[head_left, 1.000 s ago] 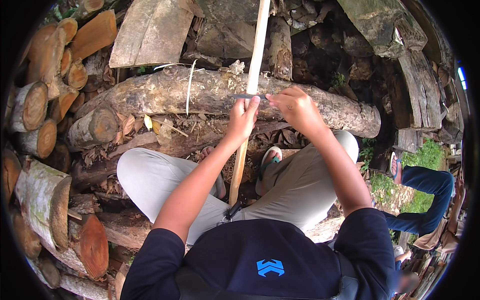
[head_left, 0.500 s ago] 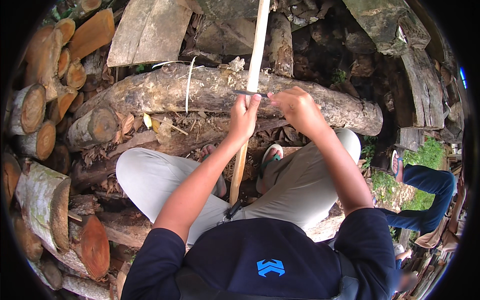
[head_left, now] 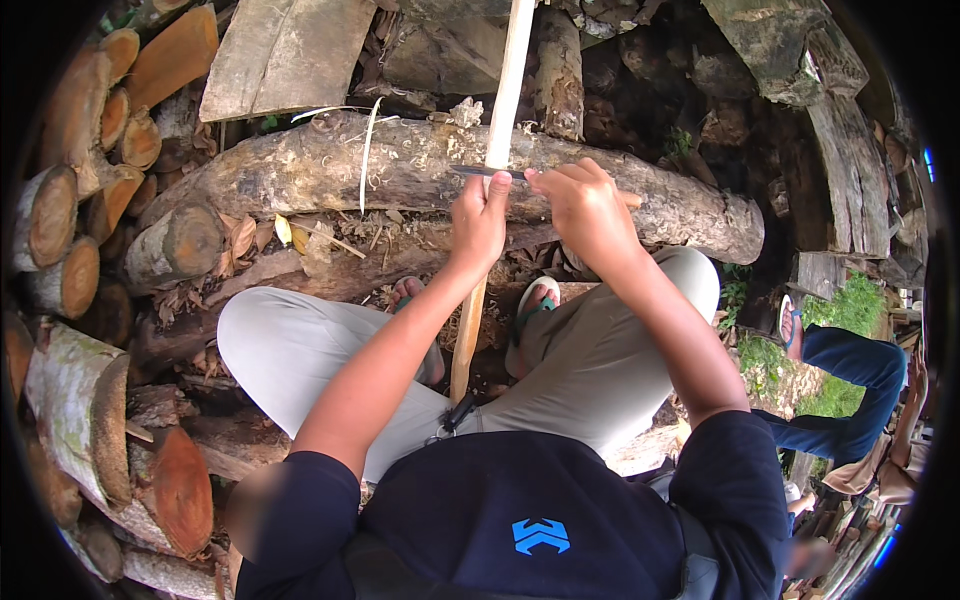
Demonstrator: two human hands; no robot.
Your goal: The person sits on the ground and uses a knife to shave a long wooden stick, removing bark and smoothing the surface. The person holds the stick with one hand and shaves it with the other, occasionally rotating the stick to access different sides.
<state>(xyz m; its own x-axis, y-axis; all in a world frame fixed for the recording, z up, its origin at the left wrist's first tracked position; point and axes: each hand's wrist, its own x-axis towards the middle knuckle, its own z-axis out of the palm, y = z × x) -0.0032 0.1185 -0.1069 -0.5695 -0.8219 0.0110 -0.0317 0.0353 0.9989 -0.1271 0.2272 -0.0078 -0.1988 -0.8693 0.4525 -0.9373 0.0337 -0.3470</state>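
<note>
A long, pale wooden stick [head_left: 511, 85] runs from the top of the view down between my knees, its lower end near my waist. My left hand [head_left: 478, 222] is closed round the stick, the thumb up beside the blade. In my right hand [head_left: 588, 205] is a knife [head_left: 490, 172], its dark blade lying across the stick just above my left thumb. The end of its wooden handle [head_left: 629, 199] sticks out to the right of my fist. Behind the stick lies a thick log [head_left: 410, 165] with pale shavings on it.
Cut logs [head_left: 70, 210] are stacked at the left. A wide wooden slab [head_left: 285, 60] leans at the back left, and a big timber [head_left: 845, 170] stands at the right. Another person's leg in blue trousers [head_left: 850, 375] shows at far right, near grass. A thin peeled strip [head_left: 369, 155] hangs over the log.
The knife, both hands and the stick have shifted slightly left and up in the picture, as has much of the background. More of the blade and handle now shows.
</note>
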